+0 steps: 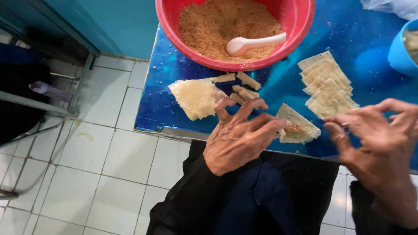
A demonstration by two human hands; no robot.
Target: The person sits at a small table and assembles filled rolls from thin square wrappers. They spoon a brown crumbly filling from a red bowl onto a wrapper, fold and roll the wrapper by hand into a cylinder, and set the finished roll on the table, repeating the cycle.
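Note:
My left hand rests at the near edge of the blue table, its fingertips pressing a partly folded pastry wrapper with brown crumb filling showing inside. My right hand hovers just to the right of that wrapper, fingers apart and holding nothing. A stack of flat wrappers lies left of my left hand. Several folded triangular pastries are piled beyond the wrapper. A red bowl of brown crumb filling holds a white spoon.
Small dough trimmings lie in front of the bowl. A blue container stands at the table's right edge, clear plastic behind it. White floor tiles and a metal frame are to the left.

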